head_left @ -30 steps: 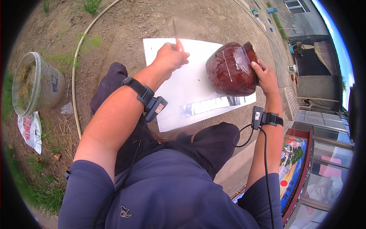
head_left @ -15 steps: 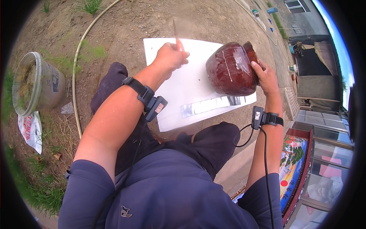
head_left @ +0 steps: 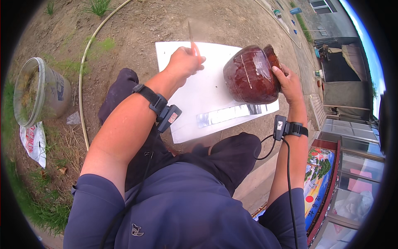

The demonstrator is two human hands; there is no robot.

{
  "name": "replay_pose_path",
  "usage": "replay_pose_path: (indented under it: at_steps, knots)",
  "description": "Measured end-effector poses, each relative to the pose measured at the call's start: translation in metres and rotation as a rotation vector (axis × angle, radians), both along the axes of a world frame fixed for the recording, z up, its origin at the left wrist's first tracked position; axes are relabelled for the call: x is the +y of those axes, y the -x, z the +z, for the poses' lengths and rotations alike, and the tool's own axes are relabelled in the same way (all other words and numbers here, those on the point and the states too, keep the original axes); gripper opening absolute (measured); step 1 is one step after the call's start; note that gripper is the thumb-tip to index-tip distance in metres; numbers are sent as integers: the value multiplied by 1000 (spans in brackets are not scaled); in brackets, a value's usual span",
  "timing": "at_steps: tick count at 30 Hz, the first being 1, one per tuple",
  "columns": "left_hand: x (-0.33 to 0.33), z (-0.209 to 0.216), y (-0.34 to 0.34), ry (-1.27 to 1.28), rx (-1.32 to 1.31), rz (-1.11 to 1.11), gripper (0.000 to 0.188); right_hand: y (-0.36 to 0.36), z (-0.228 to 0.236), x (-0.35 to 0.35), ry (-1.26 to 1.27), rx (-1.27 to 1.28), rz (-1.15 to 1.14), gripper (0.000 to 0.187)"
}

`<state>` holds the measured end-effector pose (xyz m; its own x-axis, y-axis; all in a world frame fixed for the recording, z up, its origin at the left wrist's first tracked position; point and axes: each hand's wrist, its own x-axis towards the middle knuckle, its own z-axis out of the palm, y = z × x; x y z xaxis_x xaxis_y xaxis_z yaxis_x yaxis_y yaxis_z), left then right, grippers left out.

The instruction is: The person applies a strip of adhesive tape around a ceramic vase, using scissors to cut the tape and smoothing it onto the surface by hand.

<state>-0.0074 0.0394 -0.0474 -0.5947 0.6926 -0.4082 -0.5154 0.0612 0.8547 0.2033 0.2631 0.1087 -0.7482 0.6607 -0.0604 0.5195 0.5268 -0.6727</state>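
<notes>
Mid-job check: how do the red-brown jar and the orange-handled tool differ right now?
The jar is broad and rounded; the orange-handled tool is slim.
The jar is glossy dark red-brown; the tool's handle is orange.
The right hand grips the jar near its mouth; the left hand holds the tool.
Shared: each is held in one hand.

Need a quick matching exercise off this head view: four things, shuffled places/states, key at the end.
Things
1. Glossy dark-red round jar
2. Orange-handled bladed tool
3. White flat sheet
4. Translucent whitish bucket

Places/states
A. On the ground, silvery strip along its near edge
B. Far left, past the pale hose
C. Tilted, mouth held by the right hand
D. In the left hand

Pairs: 1-C, 2-D, 3-A, 4-B
</notes>
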Motion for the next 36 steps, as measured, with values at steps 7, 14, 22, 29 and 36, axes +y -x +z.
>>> replay_pose_path:
  at_steps: [7, 14, 22, 29, 36]
  knots:
    - [-1, 0, 1, -13, -5, -7, 41, 0, 0, 0, -19, -12, 3, 55]
    - [-2, 1, 2, -17, 1, -13, 42, 1, 0, 1, 18, -12, 1, 56]
    - [-1, -2, 3, -10, 3, -16, 42, 1, -1, 2, 46, -12, -7, 57]
    - [-1, -4, 3, -18, -8, -7, 42, 1, -3, 4, 23, -20, -6, 57]
    - [0, -6, 3, -21, -2, -5, 42, 1, -3, 2, -11, -14, 42, 55]
